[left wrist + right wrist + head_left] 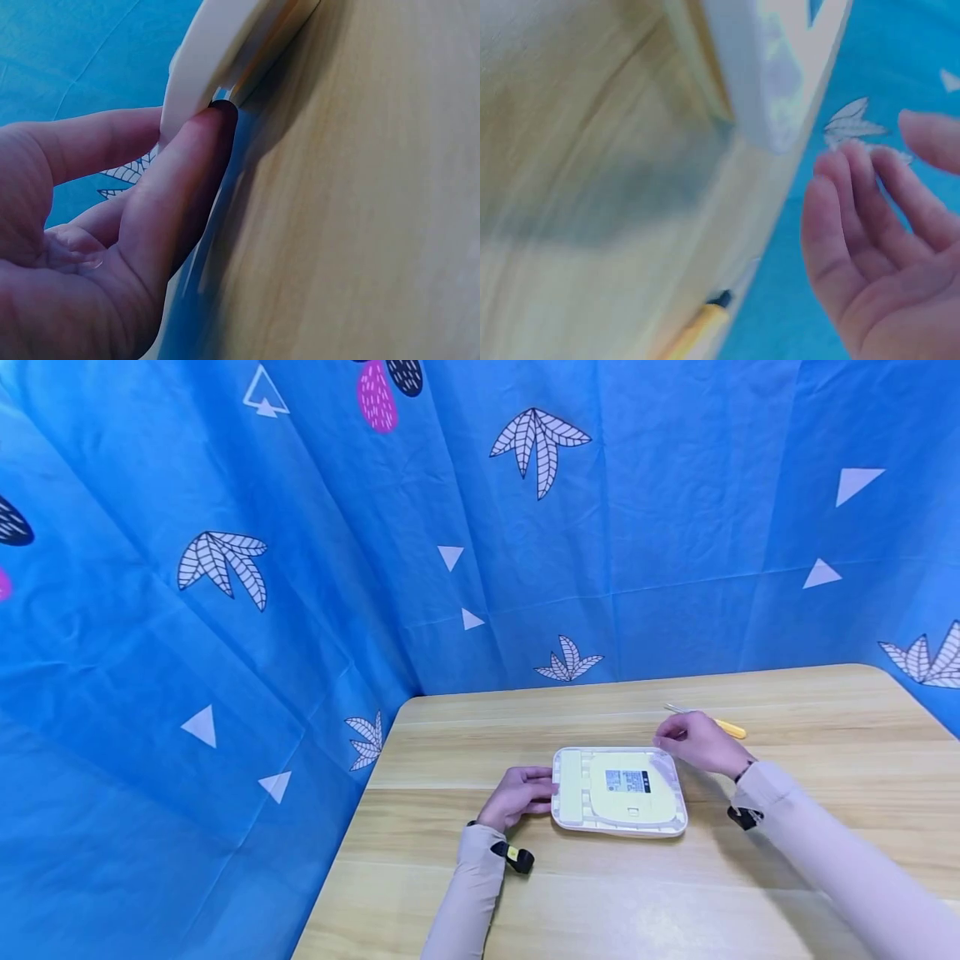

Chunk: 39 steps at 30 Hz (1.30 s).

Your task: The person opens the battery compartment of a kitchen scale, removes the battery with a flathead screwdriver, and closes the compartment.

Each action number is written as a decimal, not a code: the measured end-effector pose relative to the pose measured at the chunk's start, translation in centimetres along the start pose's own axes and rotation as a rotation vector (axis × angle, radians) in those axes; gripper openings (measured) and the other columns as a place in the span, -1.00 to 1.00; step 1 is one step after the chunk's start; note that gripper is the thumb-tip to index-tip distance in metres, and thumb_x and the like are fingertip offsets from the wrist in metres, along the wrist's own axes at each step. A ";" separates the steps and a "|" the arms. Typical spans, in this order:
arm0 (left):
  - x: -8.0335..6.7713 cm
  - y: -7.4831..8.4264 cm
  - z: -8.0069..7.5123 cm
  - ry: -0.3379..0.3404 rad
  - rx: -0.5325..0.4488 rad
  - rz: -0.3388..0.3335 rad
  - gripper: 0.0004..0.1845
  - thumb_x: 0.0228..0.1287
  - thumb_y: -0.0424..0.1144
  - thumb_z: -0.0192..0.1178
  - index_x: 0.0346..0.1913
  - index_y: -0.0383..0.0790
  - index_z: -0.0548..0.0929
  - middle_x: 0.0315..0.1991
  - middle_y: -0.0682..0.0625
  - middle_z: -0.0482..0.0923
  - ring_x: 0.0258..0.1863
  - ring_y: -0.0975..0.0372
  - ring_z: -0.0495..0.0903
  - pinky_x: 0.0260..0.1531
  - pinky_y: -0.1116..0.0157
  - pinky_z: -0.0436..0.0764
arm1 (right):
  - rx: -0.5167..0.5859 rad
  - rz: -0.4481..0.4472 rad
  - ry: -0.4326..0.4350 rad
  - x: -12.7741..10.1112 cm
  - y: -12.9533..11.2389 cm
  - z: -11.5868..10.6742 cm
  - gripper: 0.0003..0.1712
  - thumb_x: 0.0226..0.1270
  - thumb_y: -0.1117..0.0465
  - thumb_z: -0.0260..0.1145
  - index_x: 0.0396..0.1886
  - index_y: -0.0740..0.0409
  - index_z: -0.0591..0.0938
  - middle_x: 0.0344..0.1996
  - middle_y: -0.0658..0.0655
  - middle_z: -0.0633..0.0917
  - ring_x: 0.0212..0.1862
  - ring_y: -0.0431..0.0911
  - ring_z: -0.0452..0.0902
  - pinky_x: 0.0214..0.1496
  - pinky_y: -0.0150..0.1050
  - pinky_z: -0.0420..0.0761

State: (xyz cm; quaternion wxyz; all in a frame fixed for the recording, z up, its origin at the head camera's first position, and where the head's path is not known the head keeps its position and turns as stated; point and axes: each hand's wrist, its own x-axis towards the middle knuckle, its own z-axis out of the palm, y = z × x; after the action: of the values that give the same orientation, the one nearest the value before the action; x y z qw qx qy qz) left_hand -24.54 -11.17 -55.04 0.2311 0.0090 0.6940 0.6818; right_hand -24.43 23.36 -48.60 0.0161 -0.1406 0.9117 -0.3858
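Blue curtain (525, 568) cloth, printed with pale leaves and triangles, hangs beyond both grips and down the left grip's side. Below it, the wood-grain tabletop (435, 739) spreads under and around them. Light-coloured sleeves (832, 852) run from the near side up to each grip. Between the two grips, just right of the left one and nearer the person than the right one, a white device (618, 810) with rounded corners sits over the tabletop, its wide inset panel (663, 793) facing up. The person's left grip (517, 795) is nearly closed, pinching the device's rim, one digit against the outer edge and another tucked beneath. The right grip (699, 743) is partly open beside the far right corner, fingers loosely bent, thumb apart from them, holding nothing. Just past the right grip lies a screwdriver (731, 729), yellow-handled, its thin shaft pointing left. Black wrist mounts (513, 856) sit behind each grip. Smallest is the printed label (627, 781) on the panel, between the grips, its text too small to read.
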 end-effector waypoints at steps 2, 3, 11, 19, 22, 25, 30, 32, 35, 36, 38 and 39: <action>-0.1 0.0 0.0 0.001 -0.003 -0.005 -0.51 0.31 -0.48 0.32 0.30 -0.46 0.56 0.05 -0.27 0.74 -0.15 0.14 0.80 -0.11 0.30 0.84 | -0.012 -0.047 -0.029 -0.4 -1.2 -0.1 -0.81 0.42 0.27 0.36 -0.12 0.32 0.74 -0.26 0.18 0.78 -0.20 -0.09 0.66 -0.20 -0.33 0.69; -0.1 0.0 0.0 0.000 0.001 -0.004 -0.51 0.32 -0.48 0.31 0.30 -0.46 0.56 0.05 -0.27 0.74 -0.15 0.14 0.80 -0.11 0.30 0.84 | -0.023 -0.068 -0.044 -0.6 -1.7 0.0 -0.82 0.41 0.28 0.36 -0.12 0.32 0.74 -0.26 0.16 0.78 -0.21 -0.11 0.65 -0.22 -0.35 0.69; -0.1 0.1 -0.1 -0.002 -0.006 -0.018 -0.52 0.32 -0.48 0.31 0.30 -0.44 0.57 0.04 -0.25 0.75 -0.19 0.16 0.81 -0.14 0.32 0.85 | -0.182 -0.197 -0.113 -2.6 -4.5 2.0 -0.85 0.32 0.33 0.43 -0.14 0.24 0.76 -0.29 0.02 0.79 -0.22 -0.19 0.66 -0.14 -0.24 0.78; 0.0 0.0 -0.2 -0.009 -0.018 -0.017 -0.51 0.32 -0.48 0.32 0.30 -0.45 0.57 0.05 -0.25 0.74 -0.17 0.15 0.81 -0.13 0.31 0.84 | -0.406 -0.326 -0.108 -4.5 -5.9 4.1 -0.90 0.25 0.34 0.49 -0.24 0.12 0.77 -0.27 0.06 0.75 -0.27 -0.19 0.60 -0.28 -0.24 0.73; 0.1 0.0 -0.2 -0.006 -0.023 -0.023 -0.50 0.32 -0.48 0.32 0.31 -0.44 0.56 0.07 -0.26 0.74 -0.16 0.15 0.81 -0.13 0.32 0.84 | -0.473 -0.385 -0.088 -4.8 -6.0 4.9 -0.90 0.21 0.34 0.52 -0.33 0.09 0.74 -0.29 0.06 0.74 -0.31 -0.19 0.60 -0.35 -0.29 0.71; 0.1 0.0 -0.3 -0.004 -0.020 -0.022 -0.50 0.31 -0.49 0.32 0.32 -0.45 0.55 0.08 -0.27 0.73 -0.15 0.13 0.81 -0.13 0.30 0.85 | -0.507 -0.421 -0.074 -5.1 -5.9 5.4 -0.88 0.20 0.34 0.51 -0.41 0.06 0.72 -0.34 0.05 0.73 -0.37 -0.23 0.56 -0.42 -0.35 0.65; -0.1 0.1 -0.3 -0.004 -0.019 -0.019 -0.49 0.31 -0.48 0.32 0.32 -0.46 0.54 0.07 -0.27 0.73 -0.15 0.13 0.81 -0.11 0.30 0.84 | -0.536 -0.459 -0.050 -5.2 -5.7 6.1 -0.77 0.22 0.39 0.44 -0.54 0.01 0.65 -0.44 -0.03 0.67 -0.47 -0.30 0.44 -0.50 -0.42 0.55; -0.1 0.1 -0.3 -0.002 -0.025 -0.024 -0.49 0.31 -0.47 0.32 0.32 -0.45 0.55 0.07 -0.26 0.73 -0.16 0.14 0.80 -0.10 0.31 0.84 | -0.573 -0.475 -0.041 -5.3 -5.8 6.2 -0.79 0.18 0.42 0.43 -0.53 0.05 0.68 -0.44 -0.01 0.68 -0.48 -0.27 0.49 -0.50 -0.41 0.60; -0.1 0.1 -0.3 -0.005 -0.021 -0.019 -0.50 0.31 -0.47 0.32 0.31 -0.44 0.55 0.06 -0.25 0.73 -0.16 0.15 0.80 -0.11 0.31 0.84 | -0.635 -0.485 -0.054 -5.3 -5.9 6.4 -0.82 0.13 0.48 0.45 -0.45 0.12 0.74 -0.43 0.05 0.72 -0.47 -0.20 0.59 -0.47 -0.40 0.68; -0.1 0.1 -0.3 -0.007 -0.019 -0.017 -0.50 0.32 -0.47 0.32 0.31 -0.44 0.56 0.06 -0.25 0.74 -0.16 0.15 0.80 -0.11 0.31 0.84 | -0.653 -0.486 -0.060 -5.4 -6.0 6.4 -0.81 0.10 0.51 0.46 -0.42 0.14 0.76 -0.43 0.07 0.72 -0.47 -0.18 0.61 -0.47 -0.40 0.69; -0.1 0.0 -0.3 -0.010 -0.017 -0.017 -0.51 0.32 -0.47 0.32 0.30 -0.43 0.56 0.05 -0.24 0.74 -0.16 0.15 0.80 -0.12 0.31 0.84 | -0.674 -0.485 -0.078 -5.5 -6.1 6.4 -0.77 0.05 0.55 0.48 -0.39 0.16 0.77 -0.42 0.08 0.73 -0.47 -0.17 0.62 -0.47 -0.41 0.69; -0.1 0.0 -0.3 -0.011 -0.018 -0.018 -0.51 0.32 -0.47 0.32 0.30 -0.43 0.57 0.05 -0.24 0.74 -0.16 0.15 0.80 -0.12 0.31 0.84 | -0.683 -0.485 -0.083 -5.5 -6.1 6.4 -0.76 0.04 0.55 0.48 -0.39 0.16 0.77 -0.42 0.09 0.73 -0.47 -0.16 0.63 -0.47 -0.41 0.69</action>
State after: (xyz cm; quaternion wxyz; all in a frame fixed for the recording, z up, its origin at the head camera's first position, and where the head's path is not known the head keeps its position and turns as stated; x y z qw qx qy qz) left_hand -24.57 -11.50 -55.02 0.2408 0.0045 0.6867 0.6859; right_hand -16.73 16.29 -49.20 -0.0859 -0.3640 0.9262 -0.0480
